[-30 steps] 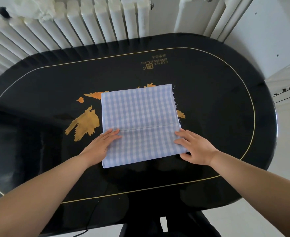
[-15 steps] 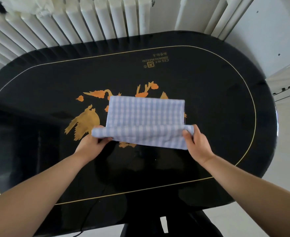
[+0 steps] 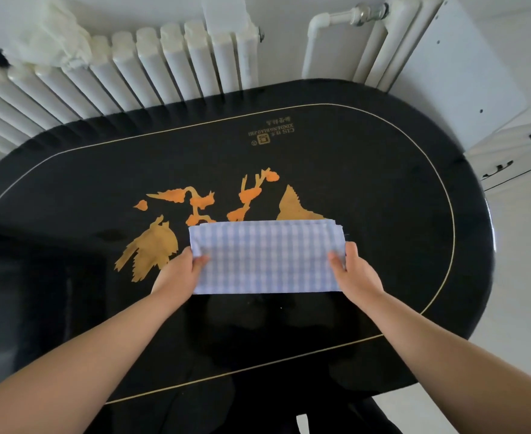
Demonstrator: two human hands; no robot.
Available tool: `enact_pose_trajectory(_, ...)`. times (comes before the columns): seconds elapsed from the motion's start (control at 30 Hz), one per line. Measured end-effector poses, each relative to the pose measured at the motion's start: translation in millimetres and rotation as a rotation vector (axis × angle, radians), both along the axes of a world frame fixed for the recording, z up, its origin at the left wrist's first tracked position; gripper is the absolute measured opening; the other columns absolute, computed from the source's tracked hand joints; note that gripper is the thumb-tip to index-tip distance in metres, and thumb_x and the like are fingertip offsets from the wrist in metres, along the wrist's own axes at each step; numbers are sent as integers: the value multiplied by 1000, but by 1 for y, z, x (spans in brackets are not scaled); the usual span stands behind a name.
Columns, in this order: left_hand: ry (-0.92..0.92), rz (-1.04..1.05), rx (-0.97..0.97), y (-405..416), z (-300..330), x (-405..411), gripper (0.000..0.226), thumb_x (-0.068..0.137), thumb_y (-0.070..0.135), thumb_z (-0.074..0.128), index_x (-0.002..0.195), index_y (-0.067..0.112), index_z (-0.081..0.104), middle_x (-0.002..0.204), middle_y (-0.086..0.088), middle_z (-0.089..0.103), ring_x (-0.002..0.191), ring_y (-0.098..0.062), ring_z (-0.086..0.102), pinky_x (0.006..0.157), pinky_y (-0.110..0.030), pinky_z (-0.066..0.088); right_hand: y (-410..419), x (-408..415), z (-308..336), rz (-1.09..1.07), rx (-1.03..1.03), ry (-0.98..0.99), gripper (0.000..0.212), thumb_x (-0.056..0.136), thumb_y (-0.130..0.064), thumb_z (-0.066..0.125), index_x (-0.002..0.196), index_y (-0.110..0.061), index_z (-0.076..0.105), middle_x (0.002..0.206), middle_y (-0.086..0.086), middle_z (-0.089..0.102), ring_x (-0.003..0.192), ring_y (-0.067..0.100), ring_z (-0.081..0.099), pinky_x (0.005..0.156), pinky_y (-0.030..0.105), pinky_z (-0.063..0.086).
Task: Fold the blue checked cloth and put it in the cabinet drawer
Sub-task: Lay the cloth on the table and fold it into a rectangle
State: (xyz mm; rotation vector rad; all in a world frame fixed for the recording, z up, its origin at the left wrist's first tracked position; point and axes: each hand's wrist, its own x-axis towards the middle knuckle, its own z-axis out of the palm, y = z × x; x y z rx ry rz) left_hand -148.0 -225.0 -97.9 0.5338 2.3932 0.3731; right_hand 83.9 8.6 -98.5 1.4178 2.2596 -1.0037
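The blue checked cloth (image 3: 265, 256) lies as a narrow folded strip, several layers thick, on the black oval table (image 3: 367, 189). My left hand (image 3: 181, 270) pinches its left end, thumb on top. At the strip's right end my right hand (image 3: 353, 270) grips the edge the same way. The white cabinet (image 3: 521, 158) with dark drawer handles stands at the far right, beyond the table's edge; its drawers look closed.
A white radiator (image 3: 151, 64) runs behind the table, with a crumpled white rag (image 3: 54, 39) on top. White pipes (image 3: 336, 26) rise at the back right. The table top carries gold and orange inlay (image 3: 195, 208). Pale floor shows to the right.
Both hands lifted the cloth's near edge and carried it away from me over the far half. The cloth went from a wide rectangle to a narrow strip, now lying closer to me.
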Motion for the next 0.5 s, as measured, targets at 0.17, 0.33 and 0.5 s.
enact_pose_trajectory(0.17,-2,26,-39,18,-2,14,32,101,45,25,104,18,42,87,-2,56,72,-11,56,54,-26,41,1,12,-6,-87,-18,-47,34,98,-47,30,113,-18,32,77,4,56,65,19,60,52,34,48)
enact_pose_trajectory(0.33,-159,94,-134,33,-7,15,41,99,51,22,109,18,44,93,-5,55,79,-15,55,64,-29,46,17,9,-1,-82,-52,-155,38,98,-50,27,118,-18,31,84,4,55,73,18,61,62,34,55)
enact_pose_trajectory(0.5,-274,329,-269,40,-1,16,65,90,66,32,111,7,49,91,-13,58,68,-21,57,48,-26,44,38,7,7,-297,-251,-258,53,89,-59,42,120,-17,32,90,4,53,75,19,60,56,30,55)
